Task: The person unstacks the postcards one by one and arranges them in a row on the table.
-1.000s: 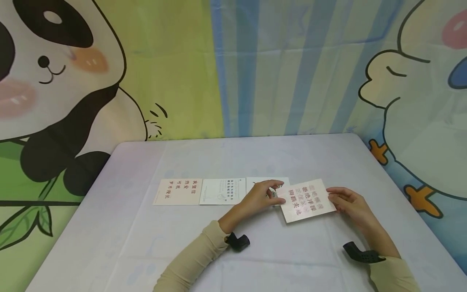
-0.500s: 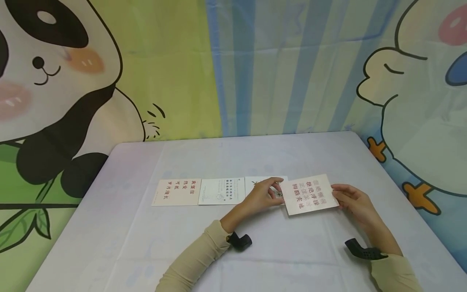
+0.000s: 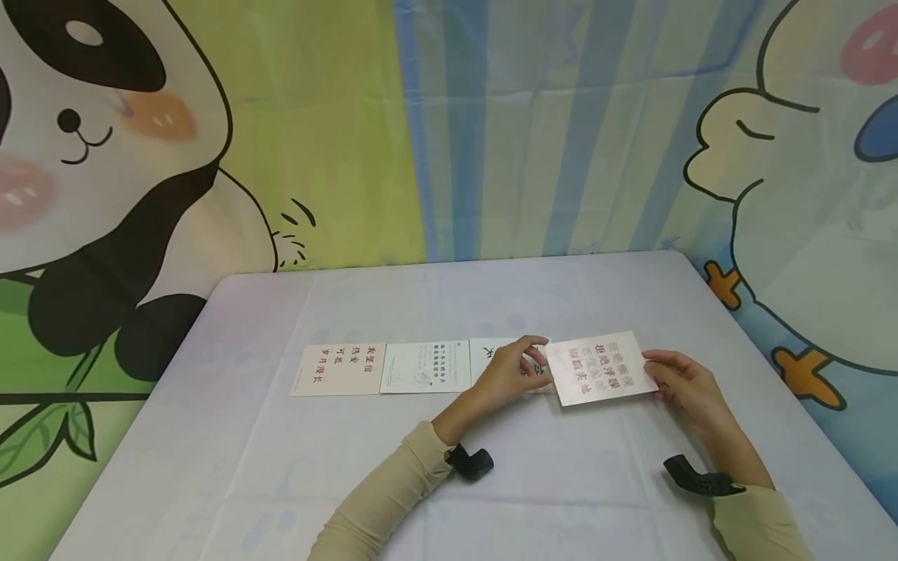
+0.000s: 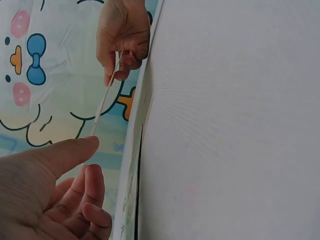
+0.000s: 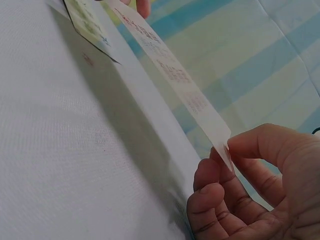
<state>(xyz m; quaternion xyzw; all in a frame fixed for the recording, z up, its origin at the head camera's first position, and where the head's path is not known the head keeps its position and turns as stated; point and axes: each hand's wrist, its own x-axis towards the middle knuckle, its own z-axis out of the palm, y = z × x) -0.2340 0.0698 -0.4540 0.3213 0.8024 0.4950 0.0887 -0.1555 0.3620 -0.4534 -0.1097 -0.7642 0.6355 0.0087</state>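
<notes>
A cream card (image 3: 596, 368) printed with columns of red Chinese characters is held up off the table, slightly tilted. My right hand (image 3: 691, 393) pinches its right end between thumb and fingers, seen close in the right wrist view. At the card's left edge is my left hand (image 3: 507, 374), its thumb (image 4: 82, 148) at the edge and its fingers curled; part of this contact is hidden. Left of the hands, a row of cards lies flat: a pinkish card (image 3: 338, 370), a white card (image 3: 425, 366), and another white card (image 3: 482, 352) mostly covered by my left hand.
A white cloth covers the table (image 3: 393, 467). Behind it hangs a cartoon backdrop (image 3: 351, 140) with a panda at left and a white figure at right. Black wrist devices sit on both forearms, the left device (image 3: 471, 463) and the right device (image 3: 701, 477).
The held card has moved slightly right and away from me, along with both hands. More of the third card in the row shows now. The flat cards have stayed in place.
</notes>
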